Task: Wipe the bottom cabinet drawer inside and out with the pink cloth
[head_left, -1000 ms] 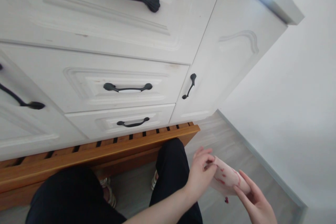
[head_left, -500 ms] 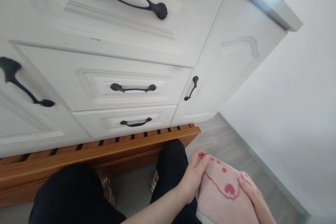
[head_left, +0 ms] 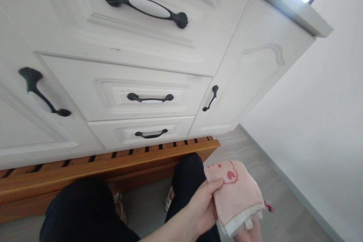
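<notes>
Your left hand [head_left: 204, 206] is closed on the near edge of a pink towel [head_left: 236, 193], thumb on top and fingers curled underneath, pinching the folded cloth. Your right hand [head_left: 251, 234] is almost wholly covered by the towel; only a sliver of it shows at the bottom edge beneath the white hem, so it touches the cloth from below, but you cannot tell whether it is gripping or lying flat. The towel is folded into a thick pad with a red printed figure on its upper face and a small red tag sticking out at its right corner. It sits in the air above your right knee [head_left: 188, 170], just to the right of that black trouser leg and well in front of the white cabinet [head_left: 170, 60]. Taking the cabinet as the landmark: its three drawers are stacked at its middle, each with a black handle, the top handle [head_left: 144, 5] having a white oval inset; a door with a small black pull [head_left: 211, 98] lies to the right of the drawers, and another door with a long black pull [head_left: 42, 92] to their left. A slatted wooden platform [head_left: 113, 162] runs along the cabinet's foot, and your sandalled feet [head_left: 120, 206] stand on the grey floor [head_left: 272, 193] just in front of it. A white wall [head_left: 317, 128] meets the cabinet's right side.
</notes>
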A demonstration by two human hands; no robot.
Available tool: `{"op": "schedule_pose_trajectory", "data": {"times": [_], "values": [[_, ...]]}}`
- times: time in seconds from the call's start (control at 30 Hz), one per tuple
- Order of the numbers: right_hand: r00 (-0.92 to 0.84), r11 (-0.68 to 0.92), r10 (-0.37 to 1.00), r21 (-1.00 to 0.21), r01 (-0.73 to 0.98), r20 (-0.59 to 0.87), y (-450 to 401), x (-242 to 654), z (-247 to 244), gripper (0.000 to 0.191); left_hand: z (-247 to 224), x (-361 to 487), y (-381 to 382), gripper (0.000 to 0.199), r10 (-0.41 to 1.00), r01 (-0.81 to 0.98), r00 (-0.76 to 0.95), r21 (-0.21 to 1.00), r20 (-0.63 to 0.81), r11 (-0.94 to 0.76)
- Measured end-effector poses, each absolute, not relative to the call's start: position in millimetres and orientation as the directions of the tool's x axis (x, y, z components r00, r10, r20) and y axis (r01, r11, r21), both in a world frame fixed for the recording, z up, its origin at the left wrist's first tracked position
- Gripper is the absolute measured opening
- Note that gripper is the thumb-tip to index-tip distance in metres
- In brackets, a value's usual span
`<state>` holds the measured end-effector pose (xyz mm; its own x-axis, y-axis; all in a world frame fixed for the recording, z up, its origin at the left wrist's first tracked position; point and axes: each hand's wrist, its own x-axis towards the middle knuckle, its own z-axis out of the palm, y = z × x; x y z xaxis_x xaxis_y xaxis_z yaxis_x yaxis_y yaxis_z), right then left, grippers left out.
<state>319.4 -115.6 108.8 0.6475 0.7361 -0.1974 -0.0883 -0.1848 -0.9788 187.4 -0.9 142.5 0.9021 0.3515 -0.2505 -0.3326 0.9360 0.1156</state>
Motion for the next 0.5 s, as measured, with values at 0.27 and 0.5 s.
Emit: {"op": "schedule_pose_trajectory", "data": {"times": [0.27,0.5], "values": [[0.316,-0.183,0.759,-0.653,-0.735,-0.569,-89,275,88,0.095,124,167,-12,0.048,0.519,-0.536,0.745,0.088,-0.419,0.84],[0.241,-0.256,0.695,-0.546,-0.798,-0.678,-55,280,110,0.066,65,120,18,0.048,0.698,-0.4,0.178,0.597,-0.694,0.696]]}}
